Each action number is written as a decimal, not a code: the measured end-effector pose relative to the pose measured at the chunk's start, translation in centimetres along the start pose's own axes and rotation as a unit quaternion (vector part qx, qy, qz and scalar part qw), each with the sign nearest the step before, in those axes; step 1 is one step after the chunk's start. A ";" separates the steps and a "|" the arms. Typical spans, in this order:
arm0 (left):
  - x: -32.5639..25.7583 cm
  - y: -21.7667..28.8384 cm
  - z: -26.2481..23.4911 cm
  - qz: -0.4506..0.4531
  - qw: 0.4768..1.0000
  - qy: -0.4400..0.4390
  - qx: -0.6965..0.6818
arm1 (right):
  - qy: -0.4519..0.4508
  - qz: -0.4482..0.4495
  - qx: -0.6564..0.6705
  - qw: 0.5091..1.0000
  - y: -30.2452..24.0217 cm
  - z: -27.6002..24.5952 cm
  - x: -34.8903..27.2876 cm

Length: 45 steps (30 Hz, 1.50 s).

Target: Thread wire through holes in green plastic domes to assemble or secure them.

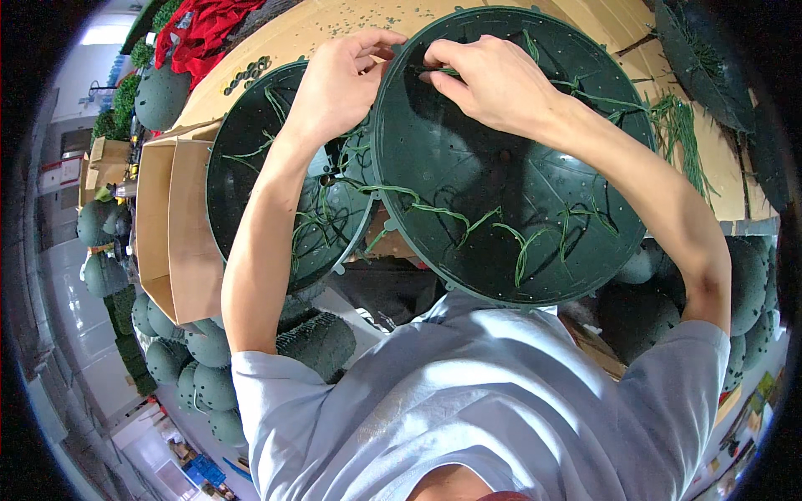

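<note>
Two dark green plastic half-shells with small holes lie hollow side up, rims touching: a large shell in front of me and a smaller shell to its left. Green wire ties are threaded through both and trail loosely inside. My left hand is at the far part of the seam, fingers curled against the large shell's rim; what they pinch is hidden. Just inside that rim, my right hand pinches a thin green strand between thumb and forefinger.
A bundle of green ties lies on the cardboard-covered table at right. An open cardboard box stands left of the smaller shell. Red cloth and small dark rings lie at far left. Several green balls are piled lower left.
</note>
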<state>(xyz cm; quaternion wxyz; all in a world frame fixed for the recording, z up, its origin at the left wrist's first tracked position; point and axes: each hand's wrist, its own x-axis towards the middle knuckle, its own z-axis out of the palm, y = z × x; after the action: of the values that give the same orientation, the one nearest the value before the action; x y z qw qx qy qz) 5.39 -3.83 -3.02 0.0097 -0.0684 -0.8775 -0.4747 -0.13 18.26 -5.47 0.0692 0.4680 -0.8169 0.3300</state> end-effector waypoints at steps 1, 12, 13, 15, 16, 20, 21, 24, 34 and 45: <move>0.0 0.0 0.0 0.004 1.000 0.000 0.011 | 0.000 0.000 0.001 1.000 0.0 0.1 0.0; 0.0 -0.3 0.0 0.020 0.999 0.006 0.045 | 0.035 -0.036 -0.042 0.998 -0.3 0.8 0.2; 0.0 -0.3 0.0 0.022 0.999 0.007 0.048 | 0.035 -0.036 -0.043 0.998 -0.2 0.8 0.2; 0.0 -0.4 0.0 0.025 0.998 0.008 0.051 | 0.048 -0.055 -0.054 0.996 -0.1 0.8 0.1; 0.1 -0.4 -0.1 0.027 0.999 0.007 0.046 | 0.048 -0.056 -0.053 0.996 -0.1 0.8 0.1; 0.1 0.0 -0.1 0.023 0.998 0.002 0.055 | 0.046 -0.032 -0.035 0.998 -0.1 0.7 -0.1; 0.1 0.0 -0.1 0.024 0.998 0.002 0.055 | 0.053 -0.025 -0.022 0.998 0.0 0.6 -0.2; 0.0 -0.3 0.0 0.036 0.998 0.009 0.048 | 0.048 -0.008 -0.005 0.999 -0.4 0.7 -0.1; 0.2 0.4 -0.5 0.024 0.993 -0.051 0.105 | 0.071 -0.037 0.016 0.997 0.2 1.7 0.5; -0.1 0.8 -0.5 -0.033 0.989 -0.042 0.135 | 0.031 0.025 0.043 0.998 -0.5 1.1 0.3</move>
<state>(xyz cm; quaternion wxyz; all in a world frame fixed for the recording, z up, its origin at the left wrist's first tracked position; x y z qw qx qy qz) 5.56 -3.83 -2.13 -0.0336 -0.0572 -0.9348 -0.3490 0.38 17.19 -5.96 0.0658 0.4397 -0.8107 0.3808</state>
